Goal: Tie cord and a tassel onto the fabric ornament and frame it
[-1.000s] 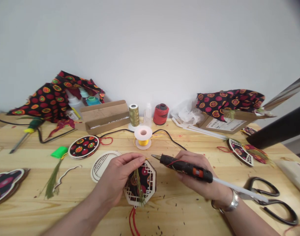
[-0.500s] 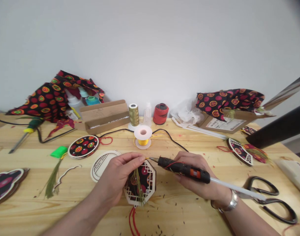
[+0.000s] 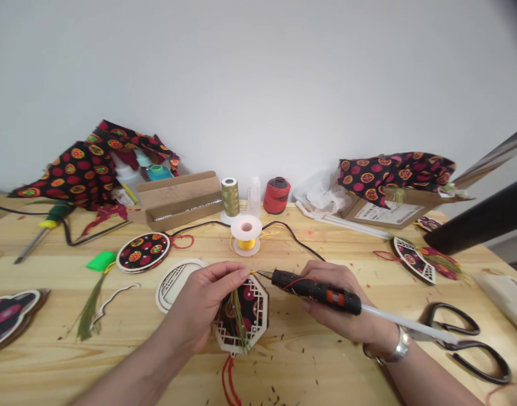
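Note:
My left hand (image 3: 207, 290) pinches a short yellow cord (image 3: 253, 272) at the top of an octagonal ornament (image 3: 262, 316) with a pale lattice rim and dark patterned fabric. An olive tassel (image 3: 240, 321) lies across the ornament's face, and red cord (image 3: 228, 380) hangs from its lower end. My right hand (image 3: 337, 293) is wrapped round a black glue gun (image 3: 315, 289) with a white stick in its back. The gun's metal tip is beside the yellow cord; whether they touch is too small to tell.
Behind the hands stand a yellow thread spool (image 3: 246, 243), an olive spool (image 3: 230, 197) and a red spool (image 3: 276, 195). Black-handled scissors (image 3: 482, 347) lie at right. A round wooden frame (image 3: 167, 293), patterned disc (image 3: 143, 252) and screwdriver (image 3: 32, 245) lie left. A black cable crosses behind.

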Demonstrator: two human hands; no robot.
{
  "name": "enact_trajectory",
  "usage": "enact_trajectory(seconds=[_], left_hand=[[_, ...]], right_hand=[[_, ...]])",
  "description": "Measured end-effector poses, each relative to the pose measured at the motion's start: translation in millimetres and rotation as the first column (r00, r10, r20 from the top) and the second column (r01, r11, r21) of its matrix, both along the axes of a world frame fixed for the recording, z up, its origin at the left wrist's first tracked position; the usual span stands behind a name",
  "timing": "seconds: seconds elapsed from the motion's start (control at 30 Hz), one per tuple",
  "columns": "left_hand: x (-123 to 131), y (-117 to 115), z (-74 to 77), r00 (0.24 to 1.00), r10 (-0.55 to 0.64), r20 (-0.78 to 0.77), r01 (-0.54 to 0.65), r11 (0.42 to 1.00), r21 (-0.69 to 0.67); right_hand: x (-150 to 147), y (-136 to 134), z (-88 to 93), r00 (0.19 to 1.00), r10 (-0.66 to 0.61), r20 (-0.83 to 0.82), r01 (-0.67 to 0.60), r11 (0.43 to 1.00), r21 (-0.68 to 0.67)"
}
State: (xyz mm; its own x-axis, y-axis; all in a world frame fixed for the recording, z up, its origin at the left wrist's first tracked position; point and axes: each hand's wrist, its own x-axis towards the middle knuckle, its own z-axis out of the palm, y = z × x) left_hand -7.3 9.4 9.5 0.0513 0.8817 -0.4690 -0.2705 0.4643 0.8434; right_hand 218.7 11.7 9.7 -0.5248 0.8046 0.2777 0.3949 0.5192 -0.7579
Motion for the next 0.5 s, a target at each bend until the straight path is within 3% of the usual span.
enact_trajectory(seconds=[0.5], left_hand=[[-1.2,-0.6,-0.9,1.000,0.002,-0.004,-0.002,1.000,0.009]], right_hand=[[-0.4,0.6,1.3,0.999,-0.015,0.040,0.015,1.000,0.010]])
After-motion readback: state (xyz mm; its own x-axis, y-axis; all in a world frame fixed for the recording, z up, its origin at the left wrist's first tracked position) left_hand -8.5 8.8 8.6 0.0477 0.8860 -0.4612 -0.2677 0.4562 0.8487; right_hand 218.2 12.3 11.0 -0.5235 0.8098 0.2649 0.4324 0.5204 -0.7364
